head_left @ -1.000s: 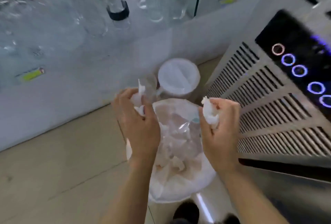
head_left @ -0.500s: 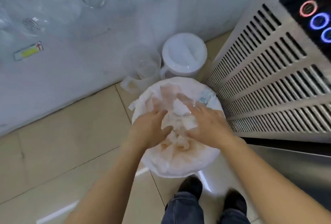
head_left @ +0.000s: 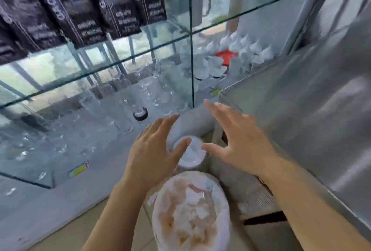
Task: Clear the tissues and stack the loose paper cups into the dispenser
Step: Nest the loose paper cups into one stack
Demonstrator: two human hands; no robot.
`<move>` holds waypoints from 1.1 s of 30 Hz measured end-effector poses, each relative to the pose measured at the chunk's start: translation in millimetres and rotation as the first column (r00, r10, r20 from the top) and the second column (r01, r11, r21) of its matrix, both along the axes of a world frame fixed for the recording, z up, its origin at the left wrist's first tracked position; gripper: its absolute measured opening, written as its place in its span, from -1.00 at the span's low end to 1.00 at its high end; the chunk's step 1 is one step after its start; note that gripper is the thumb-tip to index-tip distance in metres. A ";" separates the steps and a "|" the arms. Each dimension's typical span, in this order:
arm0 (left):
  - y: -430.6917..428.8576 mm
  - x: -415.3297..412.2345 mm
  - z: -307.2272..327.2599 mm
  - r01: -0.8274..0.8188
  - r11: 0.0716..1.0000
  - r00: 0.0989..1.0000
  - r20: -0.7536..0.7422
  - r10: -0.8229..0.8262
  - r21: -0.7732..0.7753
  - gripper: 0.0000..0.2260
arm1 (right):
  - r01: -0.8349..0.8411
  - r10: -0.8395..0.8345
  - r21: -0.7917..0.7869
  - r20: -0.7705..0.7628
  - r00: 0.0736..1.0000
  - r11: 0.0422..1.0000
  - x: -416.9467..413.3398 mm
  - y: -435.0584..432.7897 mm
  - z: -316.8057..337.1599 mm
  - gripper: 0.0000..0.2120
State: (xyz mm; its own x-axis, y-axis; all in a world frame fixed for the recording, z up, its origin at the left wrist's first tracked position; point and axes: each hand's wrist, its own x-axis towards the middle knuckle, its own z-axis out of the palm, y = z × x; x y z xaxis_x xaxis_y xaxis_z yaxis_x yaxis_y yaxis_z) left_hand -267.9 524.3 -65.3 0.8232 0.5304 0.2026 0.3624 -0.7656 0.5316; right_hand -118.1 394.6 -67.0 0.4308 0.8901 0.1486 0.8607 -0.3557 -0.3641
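A waste bin point(head_left: 223, 206) lined with a clear bag stands on the floor at the bottom centre, and crumpled white tissues point(head_left: 190, 210) fill it. My left hand point(head_left: 154, 150) and my right hand point(head_left: 236, 140) are raised above and beyond the bin, both empty with fingers spread. Between them, lower down, sits a white lidded container point(head_left: 192, 154). No paper cups or dispenser show clearly in this blurred view.
A glass display cabinet point(head_left: 190, 36) with shelves of clear glasses point(head_left: 124, 114) and white cups point(head_left: 212, 66) fills the left and centre. Dark boxes point(head_left: 80, 6) line the upper shelf. A stainless steel appliance point(head_left: 311, 110) rises on the right. Beige floor tiles point(head_left: 80, 230) lie below.
The tissues in both hands went into the bin; my hands pressed them down, then lifted out empty. The view has tilted up from the floor toward the glass cabinet.
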 end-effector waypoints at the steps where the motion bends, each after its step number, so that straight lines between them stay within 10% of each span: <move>1: -7.8 7.5 20.3 0.022 1.000 0.999 0.038 -0.023 0.009 -0.39 | 0.026 -0.027 0.030 0.014 1.000 0.999 4.6 -10.5 19.5 -0.16; 15: -221.4 147.1 143.7 0.497 0.865 0.829 0.253 -0.498 0.072 -0.47 | 0.525 -0.550 0.210 0.084 0.831 0.825 53.6 -269.3 151.7 -0.19; 33: -474.8 238.4 103.7 0.684 0.722 0.727 0.019 -0.686 -0.101 -0.41 | 0.861 -0.800 0.199 -0.319 0.508 0.467 87.0 -507.3 97.5 -0.25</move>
